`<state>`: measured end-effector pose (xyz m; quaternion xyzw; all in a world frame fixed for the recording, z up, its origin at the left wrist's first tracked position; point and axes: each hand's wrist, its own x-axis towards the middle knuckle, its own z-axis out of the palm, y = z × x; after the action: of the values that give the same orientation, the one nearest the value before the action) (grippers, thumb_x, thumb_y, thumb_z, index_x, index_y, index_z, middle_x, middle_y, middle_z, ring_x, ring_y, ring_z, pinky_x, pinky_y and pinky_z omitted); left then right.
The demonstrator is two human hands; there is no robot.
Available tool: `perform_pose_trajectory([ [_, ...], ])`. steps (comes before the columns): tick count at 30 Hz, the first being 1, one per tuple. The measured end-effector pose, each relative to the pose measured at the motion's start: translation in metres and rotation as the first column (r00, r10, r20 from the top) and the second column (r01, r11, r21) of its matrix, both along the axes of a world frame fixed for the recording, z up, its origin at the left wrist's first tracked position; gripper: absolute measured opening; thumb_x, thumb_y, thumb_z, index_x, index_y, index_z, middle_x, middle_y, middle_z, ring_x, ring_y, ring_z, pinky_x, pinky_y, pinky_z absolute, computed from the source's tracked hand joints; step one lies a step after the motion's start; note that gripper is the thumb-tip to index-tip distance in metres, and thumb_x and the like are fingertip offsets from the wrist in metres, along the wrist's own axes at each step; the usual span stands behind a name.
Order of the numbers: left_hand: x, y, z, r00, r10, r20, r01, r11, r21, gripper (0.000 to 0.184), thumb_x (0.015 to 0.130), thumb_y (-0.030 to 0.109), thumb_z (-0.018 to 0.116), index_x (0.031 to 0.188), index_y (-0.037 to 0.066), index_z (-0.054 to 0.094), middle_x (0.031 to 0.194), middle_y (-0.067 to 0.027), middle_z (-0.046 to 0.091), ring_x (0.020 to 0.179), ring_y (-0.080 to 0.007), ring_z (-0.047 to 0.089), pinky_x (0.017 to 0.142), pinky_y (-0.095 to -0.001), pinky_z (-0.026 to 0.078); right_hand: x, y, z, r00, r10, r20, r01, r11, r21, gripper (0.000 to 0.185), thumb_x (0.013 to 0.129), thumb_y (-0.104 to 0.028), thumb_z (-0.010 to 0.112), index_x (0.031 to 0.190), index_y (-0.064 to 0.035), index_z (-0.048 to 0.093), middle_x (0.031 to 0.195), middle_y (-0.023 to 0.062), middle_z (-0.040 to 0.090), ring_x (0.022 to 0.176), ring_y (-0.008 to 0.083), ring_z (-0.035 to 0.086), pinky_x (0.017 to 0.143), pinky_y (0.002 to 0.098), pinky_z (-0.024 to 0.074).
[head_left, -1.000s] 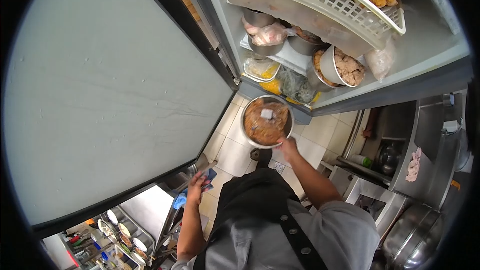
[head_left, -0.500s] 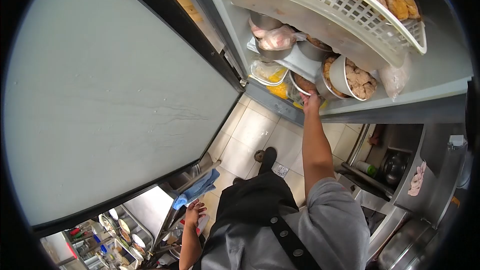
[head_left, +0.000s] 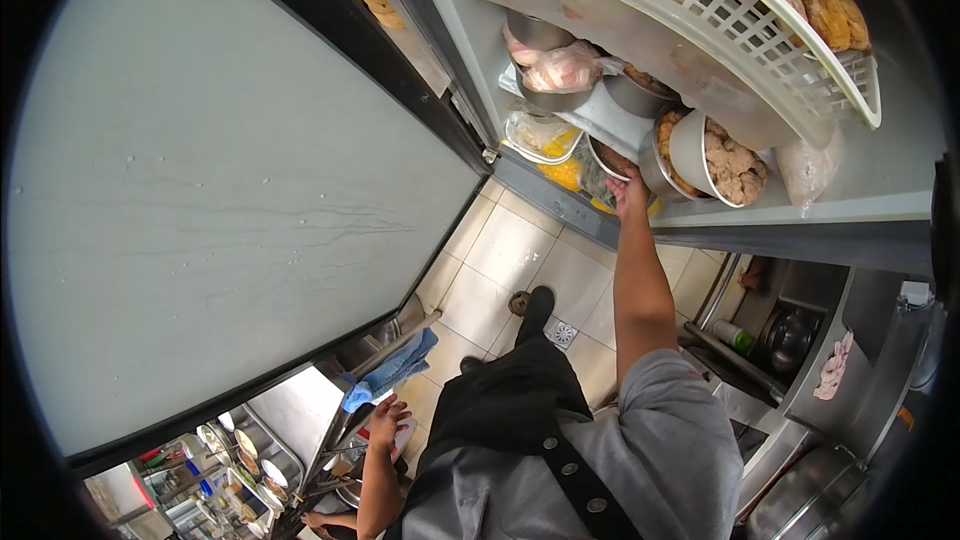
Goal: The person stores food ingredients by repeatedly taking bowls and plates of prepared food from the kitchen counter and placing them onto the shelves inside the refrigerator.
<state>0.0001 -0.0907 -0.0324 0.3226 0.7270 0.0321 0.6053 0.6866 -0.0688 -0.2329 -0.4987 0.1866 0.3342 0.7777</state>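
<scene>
My right hand reaches into an open fridge, its fingers closed at the rim of a round metal bowl with brown food in it. Beside this bowl, to the right, a metal pot of browned pieces touches a tilted white tub of pale minced food. On its left lie bags with yellow contents and a white-rimmed container. My left hand hangs low near a blue cloth, fingers apart and holding nothing.
The open fridge door fills the left side. Above the bowls, a white plastic basket holds wrapped food. A steel counter stands at right. Another person's arm shows at bottom left, near trays of small dishes.
The view has shifted slightly, so the fridge contents sit a little lower and further right. My right hand stays at the bowl's rim. Another person's arm has appeared at bottom left.
</scene>
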Motion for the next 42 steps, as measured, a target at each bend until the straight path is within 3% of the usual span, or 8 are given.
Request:
perform_pose_trajectory([
  [6,-0.004,0.008,-0.006,0.999,0.042,-0.005,-0.037,0.939,0.341,0.034,0.089,0.013,0.054,0.121,0.005,0.048,0.101,-0.0079,0.063,0.076,-0.016,0.063,0.059,-0.0261,0.048,-0.026,-0.016,0.004,0.995,0.085,-0.044,-0.082,0.995,0.055,0.032,0.087,-0.03,0.054,0.109,-0.0076,0.052,0.095,0.0103,0.063,0.077,0.021,0.062,0.07,0.037,0.0512],
  [11,-0.005,0.05,0.031,0.945,0.317,-0.078,-0.05,0.376,0.925,0.036,0.087,0.005,0.051,0.122,0.0,0.045,0.117,-0.0136,0.054,0.08,-0.0134,0.058,0.054,-0.0224,0.047,-0.106,-0.034,0.04,0.937,0.349,0.019,-0.329,0.899,-0.288,0.026,0.086,-0.035,0.056,0.093,-0.0109,0.059,0.086,0.0077,0.065,0.069,0.0182,0.061,0.06,0.0332,0.0494],
  [14,0.012,0.088,0.091,0.908,0.418,0.018,-0.12,0.22,0.968,0.045,0.081,0.002,0.044,0.126,0.0,0.041,0.122,-0.0142,0.048,0.079,-0.0146,0.057,0.052,-0.0216,0.045,-0.146,-0.075,-0.031,0.463,0.885,0.04,-0.636,0.364,-0.68,0.032,0.084,-0.035,0.053,0.073,-0.0068,0.061,0.064,0.0074,0.062,0.054,0.0198,0.059,0.054,0.035,0.0484],
  [16,0.017,0.105,0.113,0.948,0.291,0.131,-0.218,0.292,0.931,0.046,0.078,0.0,0.042,0.124,0.001,0.042,0.111,-0.0117,0.053,0.075,-0.0137,0.055,0.05,-0.0216,0.043,-0.181,-0.117,-0.068,0.015,1.0,0.026,-0.349,0.03,-0.937,0.039,0.083,-0.032,0.048,0.068,0.0015,0.062,0.057,0.0149,0.06,0.051,0.0251,0.061,0.056,0.0375,0.0501],
  [19,-0.013,0.14,0.118,0.991,0.076,0.106,-0.129,0.459,0.879,0.049,0.074,0.001,0.045,0.122,0.001,0.042,0.088,-0.007,0.056,0.067,-0.0116,0.052,0.048,-0.0221,0.041,-0.221,-0.167,-0.045,0.096,0.981,-0.165,-0.444,-0.106,-0.889,0.041,0.078,-0.03,0.051,0.064,0.0066,0.061,0.056,0.0198,0.059,0.051,0.0269,0.062,0.052,0.0381,0.0523],
  [22,-0.028,0.148,0.121,0.989,-0.078,0.127,-0.072,0.497,0.865,0.044,0.074,-0.001,0.048,0.118,0.003,0.044,0.083,-0.0041,0.054,0.064,-0.0081,0.047,0.047,-0.0213,0.036,-0.252,-0.205,-0.024,0.418,0.882,-0.218,-0.612,0.096,-0.785,0.036,0.077,-0.027,0.054,0.076,0.0081,0.062,0.057,0.0189,0.06,0.049,0.0264,0.061,0.048,0.0384,0.0513],
  [29,-0.066,0.149,0.101,0.943,-0.331,0.031,0.116,0.416,0.902,0.06,0.077,-0.004,0.053,0.134,0.002,0.038,0.116,-0.0096,0.053,0.078,-0.0117,0.051,0.06,-0.0224,0.044,-0.338,-0.231,0.022,0.198,0.98,0.002,-0.124,0.027,-0.992,0.051,0.08,-0.038,0.057,0.111,0.0023,0.055,0.108,0.0179,0.061,0.085,0.0294,0.064,0.079,0.0343,0.0505],
  [42,-0.072,0.006,0.106,0.601,-0.728,0.33,0.211,0.542,0.813,0.057,0.073,-0.007,0.049,0.129,0.006,0.049,0.116,-0.0052,0.055,0.093,-0.0118,0.053,0.073,-0.0241,0.046,-0.484,-0.192,0.169,-0.012,0.946,0.323,-0.319,0.302,-0.898,0.093,0.076,-0.028,0.071,0.14,0.0004,0.01,0.103,0.0213,0.061,0.082,0.03,0.065,0.082,0.035,0.0497],
])
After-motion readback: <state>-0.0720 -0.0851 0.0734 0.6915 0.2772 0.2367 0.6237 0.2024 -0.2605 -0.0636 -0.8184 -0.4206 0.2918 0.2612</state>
